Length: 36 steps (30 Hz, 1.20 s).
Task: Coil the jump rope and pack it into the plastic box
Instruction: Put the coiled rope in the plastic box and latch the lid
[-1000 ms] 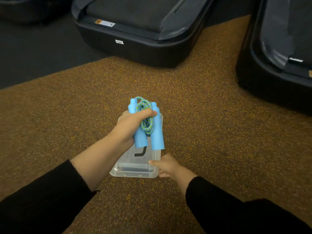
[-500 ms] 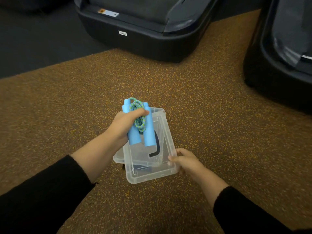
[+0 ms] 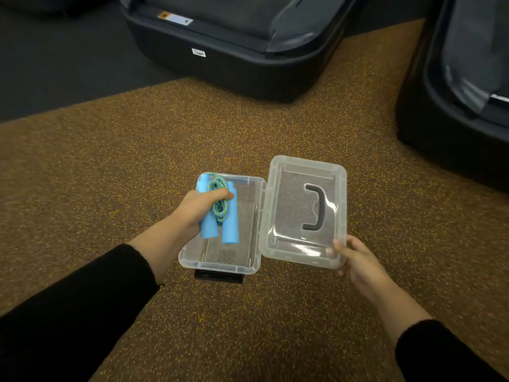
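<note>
My left hand [image 3: 199,207] grips the coiled jump rope [image 3: 218,207], two blue foam handles with green-blue cord wound between them, over the left part of the clear plastic box [image 3: 249,245]. The box sits open on the speckled floor with nothing else inside. My right hand [image 3: 358,259] pinches the near right corner of the clear lid [image 3: 292,213], which is off the box and held beside it on the right. A dark handle [image 3: 316,206] is set in the lid.
Two black treadmill bases stand close by, one [image 3: 234,51] straight ahead and one [image 3: 454,92] at the right. A small dark object [image 3: 219,276] peeks out under the box's near edge. The brown speckled mat spreads around the box.
My right hand has lifted the lid off the box and carried it to the right. My left hand with the rope has lowered toward the open box.
</note>
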{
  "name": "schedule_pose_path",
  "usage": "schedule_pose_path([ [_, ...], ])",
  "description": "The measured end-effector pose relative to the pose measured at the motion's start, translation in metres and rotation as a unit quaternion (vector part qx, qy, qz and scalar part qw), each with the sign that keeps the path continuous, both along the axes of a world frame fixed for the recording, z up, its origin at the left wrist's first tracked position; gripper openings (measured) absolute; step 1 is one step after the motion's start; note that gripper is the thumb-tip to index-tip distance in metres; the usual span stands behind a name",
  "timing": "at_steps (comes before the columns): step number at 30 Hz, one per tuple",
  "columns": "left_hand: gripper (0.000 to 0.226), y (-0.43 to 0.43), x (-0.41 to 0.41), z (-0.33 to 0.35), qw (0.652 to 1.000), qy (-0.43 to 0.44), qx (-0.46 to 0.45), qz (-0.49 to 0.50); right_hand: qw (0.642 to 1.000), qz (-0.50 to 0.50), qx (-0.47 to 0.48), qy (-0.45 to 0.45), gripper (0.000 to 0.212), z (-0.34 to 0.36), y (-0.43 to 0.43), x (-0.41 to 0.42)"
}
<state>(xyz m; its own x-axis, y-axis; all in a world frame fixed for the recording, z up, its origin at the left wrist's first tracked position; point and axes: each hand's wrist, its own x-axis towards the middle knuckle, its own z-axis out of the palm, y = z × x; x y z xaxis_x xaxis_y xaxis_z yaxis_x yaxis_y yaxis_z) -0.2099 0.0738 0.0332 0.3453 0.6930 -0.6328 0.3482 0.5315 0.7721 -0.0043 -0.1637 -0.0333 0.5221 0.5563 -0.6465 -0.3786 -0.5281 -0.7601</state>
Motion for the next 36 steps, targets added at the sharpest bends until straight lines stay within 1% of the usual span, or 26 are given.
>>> schedule_pose_path([
  [4, 0.014, 0.01, 0.001, -0.02, 0.999, 0.027, -0.024, -0.018, 0.999, -0.026, 0.001, -0.019, 0.011, 0.006, -0.009, 0.018],
  [6, 0.013, 0.012, 0.005, -0.03, 0.998, 0.039, -0.032, -0.031, 0.999, -0.027, 0.005, -0.019, 0.015, 0.008, -0.012, 0.022],
  [8, 0.015, 0.014, 0.008, -0.042, 0.996, 0.062, -0.04, -0.04, 1.0, -0.025, 0.004, -0.017, 0.013, 0.009, -0.012, 0.024],
  [11, 0.029, 0.017, 0.013, -0.075, 0.994, 0.086, -0.056, -0.04, 0.999, -0.038, 0.019, -0.03, 0.013, 0.004, -0.008, 0.024],
  [14, 0.022, 0.014, 0.017, -0.108, 0.989, 0.132, -0.05, -0.037, 0.999, -0.023, 0.021, -0.033, 0.012, -0.001, -0.005, 0.025],
  [17, 0.026, 0.006, 0.019, -0.135, 0.984, 0.16, -0.062, -0.044, 0.999, -0.009, 0.021, -0.031, 0.017, -0.005, -0.009, 0.026],
  [20, 0.042, 0.001, 0.022, -0.151, 0.982, 0.176, -0.05, -0.05, 0.999, -0.019, 0.022, -0.027, 0.017, -0.01, -0.01, 0.023],
  [23, 0.049, 0.004, 0.023, -0.161, 0.981, 0.185, -0.036, -0.055, 0.999, -0.021, 0.02, -0.023, 0.017, -0.019, -0.008, 0.018],
  [27, 0.059, 0.01, 0.02, -0.16, 0.964, 0.236, 0.022, -0.118, 0.999, -0.026, 0.024, -0.018, 0.02, -0.023, -0.002, 0.011],
  [30, 0.074, 0.015, 0.018, -0.159, 0.956, 0.247, 0.029, -0.153, 0.999, -0.024, 0.026, -0.012, 0.021, -0.024, 0.003, 0.005],
  [32, 0.083, 0.017, 0.02, -0.156, 0.957, 0.248, 0.033, -0.148, 0.999, -0.016, 0.028, -0.008, 0.019, -0.023, 0.005, 0.002],
  [36, 0.091, 0.018, 0.026, -0.148, 0.952, 0.274, 0.054, -0.126, 1.0, -0.001, 0.028, -0.001, 0.016, -0.021, 0.007, -0.004],
])
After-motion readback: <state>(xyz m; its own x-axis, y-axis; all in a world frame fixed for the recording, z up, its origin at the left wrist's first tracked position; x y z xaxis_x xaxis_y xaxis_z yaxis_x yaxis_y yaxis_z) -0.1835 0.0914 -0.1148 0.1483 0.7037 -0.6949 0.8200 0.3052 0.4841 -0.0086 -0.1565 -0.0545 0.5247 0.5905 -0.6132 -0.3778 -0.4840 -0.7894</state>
